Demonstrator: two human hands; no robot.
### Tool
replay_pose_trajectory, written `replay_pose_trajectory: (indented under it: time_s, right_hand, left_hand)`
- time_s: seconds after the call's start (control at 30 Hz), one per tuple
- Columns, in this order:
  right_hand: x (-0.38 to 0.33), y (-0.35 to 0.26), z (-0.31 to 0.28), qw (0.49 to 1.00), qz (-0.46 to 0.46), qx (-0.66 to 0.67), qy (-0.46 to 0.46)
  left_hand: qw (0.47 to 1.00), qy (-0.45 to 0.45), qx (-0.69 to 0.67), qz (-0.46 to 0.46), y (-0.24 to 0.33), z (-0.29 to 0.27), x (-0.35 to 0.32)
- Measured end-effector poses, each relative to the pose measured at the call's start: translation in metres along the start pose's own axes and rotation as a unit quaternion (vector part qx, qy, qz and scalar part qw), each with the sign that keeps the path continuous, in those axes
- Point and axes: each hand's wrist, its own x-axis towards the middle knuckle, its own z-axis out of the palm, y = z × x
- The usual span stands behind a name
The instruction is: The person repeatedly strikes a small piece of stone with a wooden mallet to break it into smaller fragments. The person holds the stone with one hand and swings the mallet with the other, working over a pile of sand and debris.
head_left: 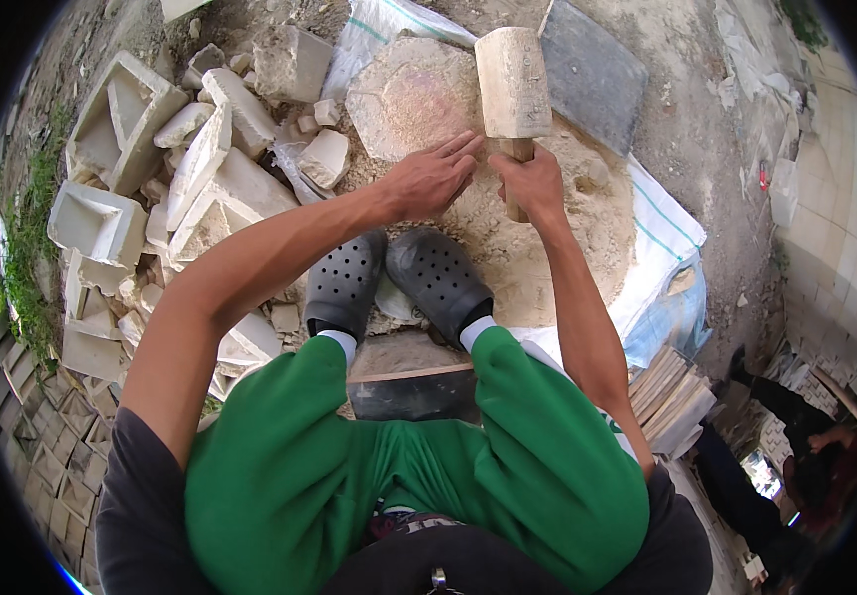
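Observation:
My right hand (532,183) is wrapped round the handle of a wooden mallet (514,84), whose thick pale head points away from me. Just left of it, my left hand (433,178) lies flat with its fingers stretched out at the near edge of a hexagonal slab (399,84). Pale crumbs and powder cover the top of that slab. Whether the left palm touches the slab or the powder is hard to make out. A heap of sandy powder (567,248) spreads below the mallet on a white woven sheet (661,208) with green stripes.
Broken pale plaster-like blocks (106,223) are piled on the left. A dark flat slab (597,74) lies at the far right of the sheet. My feet in grey clogs (440,281) stand close to the powder. Another person (815,446) sits at the lower right near stacked slats (671,397).

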Motion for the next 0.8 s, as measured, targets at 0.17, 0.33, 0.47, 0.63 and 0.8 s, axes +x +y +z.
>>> replay_pose_trajectory:
  time_s: [0.17, 0.33, 0.47, 0.63, 0.8]
  right_hand:
    - [0.005, 0.009, -0.006, 1.0, -0.009, -0.003, 0.005]
    - [0.009, 0.01, -0.001, 1.0, 0.0, 0.003, -0.002]
    - [0.005, 0.007, 0.0, 1.0, -0.011, 0.002, -0.012]
    - [0.002, 0.005, -0.001, 1.0, 0.001, -0.002, -0.011]
    - [0.002, 0.005, -0.002, 1.0, 0.004, -0.002, -0.003]
  left_hand:
    - [0.975, 0.135, 0.103, -0.145, -0.031, -0.029, 0.0]
    - [0.995, -0.082, 0.048, -0.026, -0.022, -0.029, -0.005]
    - [0.997, 0.027, -0.025, -0.074, -0.009, -0.029, 0.009]
    - [0.993, 0.002, 0.1, -0.064, -0.024, -0.028, 0.004]
    - [0.999, 0.027, -0.038, -0.023, 0.005, -0.026, 0.005]
